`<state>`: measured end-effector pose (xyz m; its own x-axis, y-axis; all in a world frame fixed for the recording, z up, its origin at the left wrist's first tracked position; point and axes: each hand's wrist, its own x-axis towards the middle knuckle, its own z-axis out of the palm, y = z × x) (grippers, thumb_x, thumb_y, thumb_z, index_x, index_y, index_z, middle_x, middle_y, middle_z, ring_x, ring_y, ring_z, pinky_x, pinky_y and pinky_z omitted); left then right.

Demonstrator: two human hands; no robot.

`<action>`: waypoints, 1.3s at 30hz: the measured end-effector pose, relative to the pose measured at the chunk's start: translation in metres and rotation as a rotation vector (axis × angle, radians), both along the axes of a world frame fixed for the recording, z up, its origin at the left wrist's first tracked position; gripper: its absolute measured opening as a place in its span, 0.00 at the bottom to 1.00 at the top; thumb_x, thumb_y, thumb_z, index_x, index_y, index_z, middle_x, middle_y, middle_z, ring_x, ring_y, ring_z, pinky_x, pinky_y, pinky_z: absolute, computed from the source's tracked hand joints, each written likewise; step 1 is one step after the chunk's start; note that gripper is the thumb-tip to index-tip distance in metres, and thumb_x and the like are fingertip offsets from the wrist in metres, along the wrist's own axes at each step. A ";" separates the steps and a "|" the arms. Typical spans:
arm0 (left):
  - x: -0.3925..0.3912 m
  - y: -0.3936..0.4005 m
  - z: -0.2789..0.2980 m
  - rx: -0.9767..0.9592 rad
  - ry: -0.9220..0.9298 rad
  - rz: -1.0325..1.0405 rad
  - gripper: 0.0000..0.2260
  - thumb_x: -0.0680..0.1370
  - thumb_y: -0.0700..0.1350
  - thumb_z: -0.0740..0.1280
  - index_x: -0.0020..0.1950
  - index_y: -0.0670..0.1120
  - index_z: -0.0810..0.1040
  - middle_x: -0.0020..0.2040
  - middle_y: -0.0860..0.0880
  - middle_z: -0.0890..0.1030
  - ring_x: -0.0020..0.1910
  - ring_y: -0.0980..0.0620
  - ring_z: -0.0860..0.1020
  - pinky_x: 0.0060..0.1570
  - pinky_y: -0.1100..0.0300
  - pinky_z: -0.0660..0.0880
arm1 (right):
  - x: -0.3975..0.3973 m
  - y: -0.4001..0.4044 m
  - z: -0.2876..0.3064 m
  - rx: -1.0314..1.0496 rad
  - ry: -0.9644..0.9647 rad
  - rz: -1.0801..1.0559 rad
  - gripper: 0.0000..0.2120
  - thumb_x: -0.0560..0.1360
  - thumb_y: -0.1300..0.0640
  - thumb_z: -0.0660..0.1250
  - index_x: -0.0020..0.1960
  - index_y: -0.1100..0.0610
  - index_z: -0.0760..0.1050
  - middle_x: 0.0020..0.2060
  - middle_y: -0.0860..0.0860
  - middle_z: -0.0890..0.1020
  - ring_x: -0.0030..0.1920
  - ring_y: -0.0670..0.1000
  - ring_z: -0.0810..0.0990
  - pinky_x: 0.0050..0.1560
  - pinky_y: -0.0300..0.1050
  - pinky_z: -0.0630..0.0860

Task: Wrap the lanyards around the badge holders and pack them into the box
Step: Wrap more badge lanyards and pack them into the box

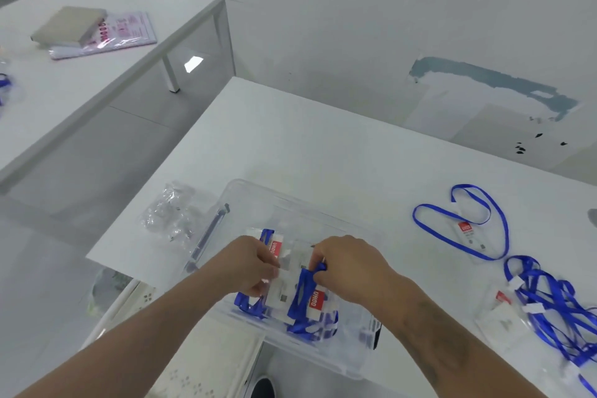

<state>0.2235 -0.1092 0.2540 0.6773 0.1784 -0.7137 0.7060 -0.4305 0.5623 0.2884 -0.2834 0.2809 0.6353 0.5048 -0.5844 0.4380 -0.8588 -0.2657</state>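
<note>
Nearest to us, our two forearms reach in from the bottom edge and meet over the clear plastic box (326,346), which sits on the near part of the white table (323,152) with its near end jutting past the table's edge; our left hand (248,263) has its fingers curled around the left side of a clear badge holder (292,260), thumb on top, while our right hand (347,265) pinches a fold of blue lanyard (305,287) between thumb and fingertips at the holder's right side; the held holder hangs just above the open box, and its ribbon runs down to a wrapped badge holder (315,300) with a red label lying inside; more blue ribbon is bunched along the box's bottom, and another wrapped holder (274,244) shows behind our left hand, also inside the box. To the right on the table, near its edge, lies a tangled pile of lanyards (555,304) with clear holders under it; a little farther back a single unwrapped lanyard and badge holder (465,223) lies spread in a loop, well apart from the box. Left of the box, a crumpled clear plastic bag (169,213) rests near the table's corner. Farther off, across a gap of floor, a second white table (106,52) carries a grey book-like block (69,26) on a printed plastic packet (119,34).
</note>
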 end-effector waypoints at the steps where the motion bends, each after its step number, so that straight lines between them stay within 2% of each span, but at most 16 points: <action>1: 0.001 -0.002 -0.006 0.013 0.024 -0.037 0.02 0.77 0.40 0.71 0.48 0.43 0.83 0.43 0.42 0.85 0.40 0.48 0.85 0.40 0.59 0.83 | -0.002 0.002 -0.005 -0.054 -0.007 0.032 0.10 0.76 0.55 0.67 0.56 0.49 0.81 0.51 0.49 0.82 0.49 0.51 0.80 0.45 0.44 0.75; 3: 0.003 -0.006 -0.019 0.054 0.055 -0.100 0.03 0.76 0.41 0.71 0.48 0.43 0.84 0.43 0.42 0.85 0.38 0.49 0.85 0.38 0.60 0.82 | -0.009 0.007 -0.015 -0.152 -0.033 0.099 0.11 0.75 0.58 0.66 0.57 0.53 0.80 0.52 0.52 0.82 0.47 0.52 0.79 0.43 0.44 0.72; 5: 0.005 -0.011 -0.031 0.135 0.070 -0.172 0.05 0.76 0.41 0.71 0.49 0.42 0.84 0.42 0.42 0.85 0.39 0.49 0.85 0.42 0.57 0.83 | -0.014 0.011 -0.022 -0.213 -0.056 0.142 0.10 0.75 0.62 0.66 0.56 0.57 0.79 0.52 0.54 0.82 0.45 0.53 0.76 0.42 0.44 0.68; 7: 0.006 -0.017 -0.038 0.257 0.073 -0.273 0.07 0.75 0.43 0.70 0.49 0.41 0.84 0.43 0.43 0.85 0.41 0.48 0.85 0.46 0.55 0.83 | -0.017 0.016 -0.025 -0.250 -0.063 0.167 0.10 0.75 0.65 0.65 0.56 0.60 0.78 0.53 0.56 0.81 0.48 0.55 0.78 0.43 0.44 0.67; 10: 0.011 -0.024 -0.038 0.420 0.056 -0.409 0.07 0.74 0.47 0.71 0.43 0.43 0.80 0.39 0.48 0.81 0.39 0.51 0.80 0.45 0.60 0.80 | -0.019 0.023 -0.027 -0.285 -0.054 0.196 0.13 0.77 0.65 0.65 0.62 0.62 0.76 0.58 0.57 0.79 0.59 0.57 0.78 0.48 0.47 0.69; 12: 0.013 -0.027 -0.033 0.481 0.033 -0.463 0.06 0.74 0.48 0.70 0.43 0.46 0.78 0.37 0.49 0.78 0.39 0.52 0.79 0.44 0.61 0.78 | -0.022 0.026 -0.023 -0.315 -0.076 0.238 0.15 0.77 0.63 0.67 0.64 0.61 0.74 0.57 0.58 0.78 0.60 0.57 0.77 0.53 0.48 0.72; 13: 0.013 -0.029 -0.031 0.493 0.021 -0.477 0.06 0.74 0.48 0.70 0.46 0.46 0.79 0.40 0.49 0.79 0.41 0.52 0.79 0.44 0.61 0.78 | -0.023 0.026 -0.020 -0.320 -0.090 0.249 0.15 0.77 0.63 0.67 0.63 0.61 0.75 0.55 0.58 0.77 0.59 0.57 0.78 0.52 0.48 0.72; 16: 0.011 -0.027 -0.018 0.483 -0.031 -0.442 0.11 0.75 0.48 0.69 0.56 0.47 0.79 0.51 0.47 0.81 0.44 0.51 0.80 0.49 0.59 0.80 | -0.025 0.022 -0.004 -0.275 -0.138 0.250 0.13 0.75 0.65 0.67 0.59 0.60 0.76 0.51 0.57 0.74 0.48 0.55 0.75 0.44 0.47 0.66; 18: 0.011 -0.026 -0.005 0.456 -0.082 -0.402 0.11 0.75 0.49 0.69 0.56 0.49 0.79 0.50 0.50 0.82 0.42 0.54 0.79 0.48 0.60 0.79 | -0.025 0.012 0.010 -0.179 -0.197 0.213 0.10 0.75 0.61 0.68 0.56 0.57 0.77 0.51 0.53 0.75 0.44 0.54 0.75 0.41 0.46 0.66; 20: 0.013 -0.028 0.010 0.421 -0.157 -0.326 0.09 0.75 0.52 0.69 0.54 0.52 0.79 0.48 0.54 0.82 0.43 0.57 0.80 0.48 0.61 0.79 | -0.025 -0.001 0.027 -0.031 -0.256 0.136 0.10 0.77 0.55 0.66 0.58 0.51 0.76 0.51 0.49 0.77 0.46 0.51 0.77 0.41 0.45 0.70; 23: 0.018 -0.043 0.036 0.344 -0.281 -0.247 0.07 0.77 0.55 0.67 0.52 0.55 0.78 0.47 0.58 0.83 0.45 0.59 0.80 0.49 0.63 0.77 | -0.022 -0.030 0.051 0.168 -0.328 -0.018 0.13 0.80 0.45 0.60 0.63 0.42 0.73 0.54 0.42 0.78 0.51 0.45 0.78 0.49 0.40 0.75; 26: 0.022 -0.066 0.061 0.270 -0.424 -0.184 0.05 0.77 0.56 0.67 0.52 0.58 0.77 0.44 0.62 0.81 0.43 0.61 0.80 0.42 0.68 0.74 | -0.019 -0.064 0.062 0.292 -0.433 -0.124 0.16 0.78 0.40 0.60 0.65 0.39 0.72 0.58 0.36 0.78 0.56 0.41 0.76 0.52 0.34 0.73; 28: 0.025 -0.084 0.072 0.224 -0.488 -0.153 0.04 0.77 0.56 0.67 0.51 0.61 0.76 0.43 0.64 0.80 0.41 0.64 0.79 0.39 0.70 0.74 | -0.018 -0.087 0.064 0.330 -0.478 -0.189 0.16 0.77 0.40 0.63 0.63 0.39 0.75 0.57 0.36 0.79 0.55 0.40 0.76 0.48 0.30 0.69; 32: 0.033 -0.128 0.085 0.156 -0.564 -0.159 0.05 0.77 0.56 0.67 0.52 0.61 0.76 0.45 0.65 0.81 0.42 0.64 0.80 0.44 0.66 0.78 | -0.016 -0.141 0.060 0.366 -0.551 -0.347 0.15 0.74 0.42 0.68 0.60 0.39 0.76 0.53 0.35 0.79 0.53 0.39 0.75 0.43 0.24 0.61; 35: 0.043 -0.169 0.083 0.140 -0.596 -0.197 0.05 0.76 0.55 0.68 0.51 0.62 0.75 0.45 0.66 0.80 0.42 0.66 0.79 0.44 0.66 0.78 | -0.014 -0.190 0.053 0.337 -0.580 -0.438 0.16 0.74 0.43 0.68 0.61 0.39 0.75 0.55 0.34 0.78 0.56 0.38 0.70 0.44 0.28 0.63; 39: 0.056 -0.226 0.063 0.148 -0.543 -0.274 0.07 0.76 0.56 0.67 0.53 0.61 0.76 0.46 0.65 0.81 0.41 0.64 0.79 0.46 0.64 0.78 | -0.008 -0.256 0.035 0.244 -0.471 -0.556 0.17 0.76 0.41 0.64 0.64 0.38 0.72 0.57 0.34 0.75 0.57 0.38 0.70 0.50 0.35 0.67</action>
